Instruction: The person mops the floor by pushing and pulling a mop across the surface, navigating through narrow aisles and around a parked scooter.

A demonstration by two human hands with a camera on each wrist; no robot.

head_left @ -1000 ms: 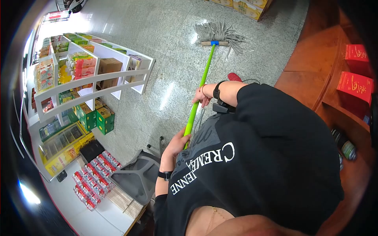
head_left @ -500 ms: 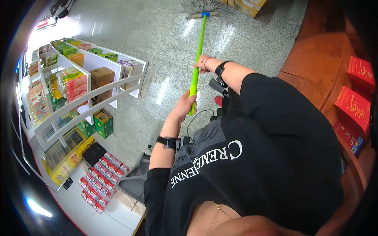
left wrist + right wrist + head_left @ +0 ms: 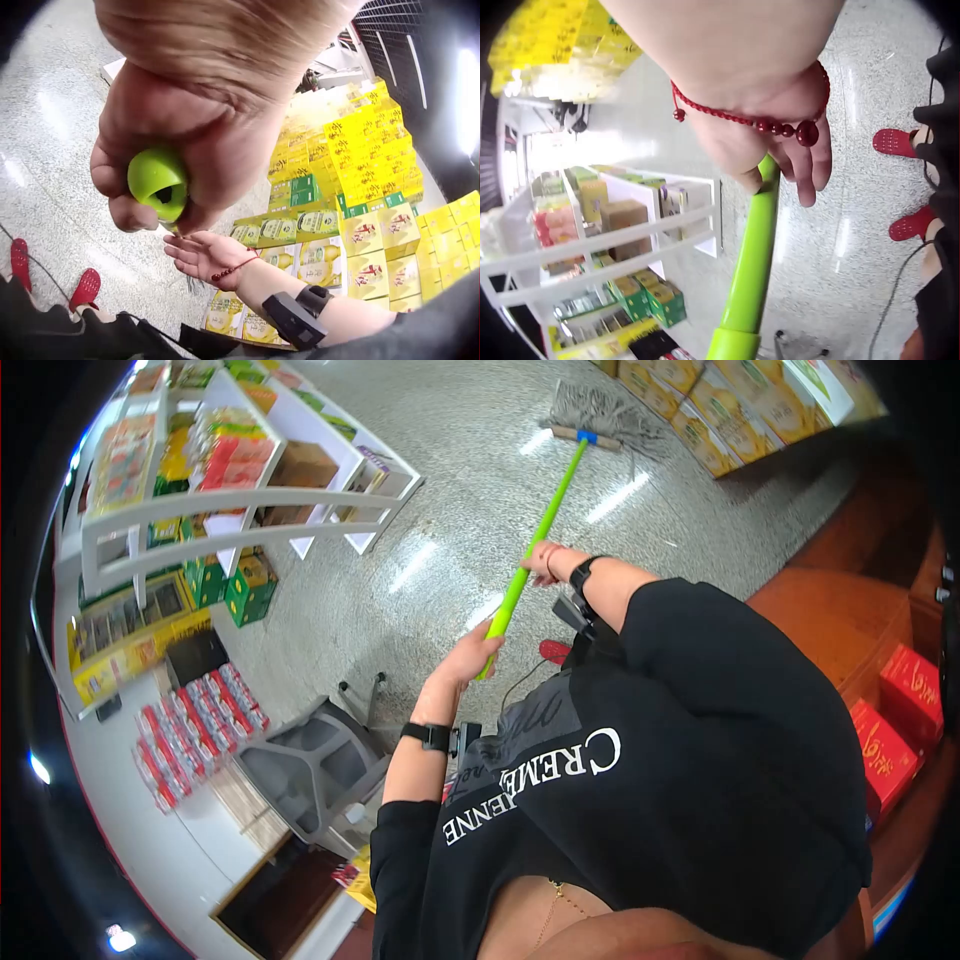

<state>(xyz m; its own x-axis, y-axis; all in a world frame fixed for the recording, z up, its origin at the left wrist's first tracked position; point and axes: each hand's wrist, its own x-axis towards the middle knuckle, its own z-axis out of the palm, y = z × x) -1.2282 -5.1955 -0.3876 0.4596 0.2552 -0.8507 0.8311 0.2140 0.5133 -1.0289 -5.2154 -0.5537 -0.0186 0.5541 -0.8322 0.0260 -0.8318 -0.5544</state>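
Observation:
A mop with a green handle [image 3: 538,545] slants across the head view, its grey string head [image 3: 600,410] spread on the floor near the stacked cartons. My left hand [image 3: 465,657] grips the upper end of the handle; in the left wrist view its fingers curl round the green tube, whose open hole [image 3: 163,195] faces the camera. Lower down, my right hand [image 3: 543,563] holds the handle between thumb and fingers. In the right wrist view the handle [image 3: 751,255] passes under that hand, with some fingers hanging loosely beside it.
White shelves [image 3: 250,505] with packaged goods stand on the left. A grey chair [image 3: 310,760] is beside the white counter [image 3: 110,800]. Yellow cartons [image 3: 720,420] are stacked at the far right, near brown wooden furniture [image 3: 835,610]. A cable [image 3: 892,300] runs by the red shoes [image 3: 896,142].
The mop head first moved away from me over the floor, and now lies beside the cartons. Both hands have kept hold of the handle; the view has turned.

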